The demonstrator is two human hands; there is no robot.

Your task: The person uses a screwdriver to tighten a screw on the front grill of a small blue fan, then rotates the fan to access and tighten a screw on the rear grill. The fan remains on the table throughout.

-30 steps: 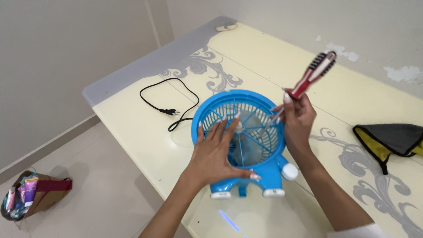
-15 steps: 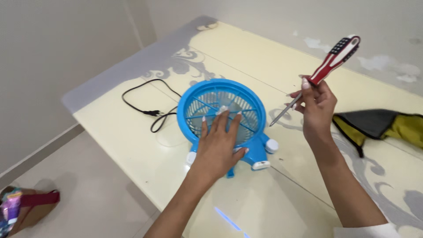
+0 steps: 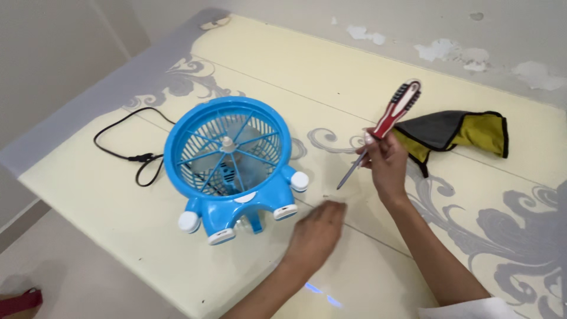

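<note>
We find no packages, labels, signs or screens in this view — nothing boxed, nothing wrapped, no tag or sticker that we can make out, no display of any kind — on the bench or on the floor beside it.

A pale yellow desk (image 3: 331, 77) with grey swirl patterns fills the view. Toward 12 o'clock stands a grey wall (image 3: 413, 23) with peeling paint; at 8 o'clock, beige floor (image 3: 71, 277).
</note>
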